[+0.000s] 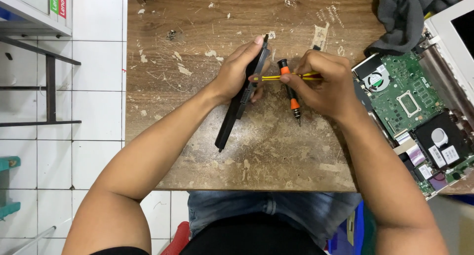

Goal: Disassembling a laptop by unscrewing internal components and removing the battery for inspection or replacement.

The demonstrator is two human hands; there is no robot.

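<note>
My left hand (237, 72) grips a long, narrow black part (237, 107) like a laptop battery bar, tilted on edge over the worn wooden table (197, 33). My right hand (326, 82) holds a thin yellow tool (271, 78) with its tip pressed against the black part. A black and orange screwdriver (291, 94) is also caught under my right hand's fingers, its tip pointing down toward me.
An opened laptop (419, 117) with its green circuit board, fan and drive exposed lies at the table's right edge. A grey cloth (410, 13) is bunched at the top right. White tiled floor and a metal shelf frame (49, 82) lie to the left.
</note>
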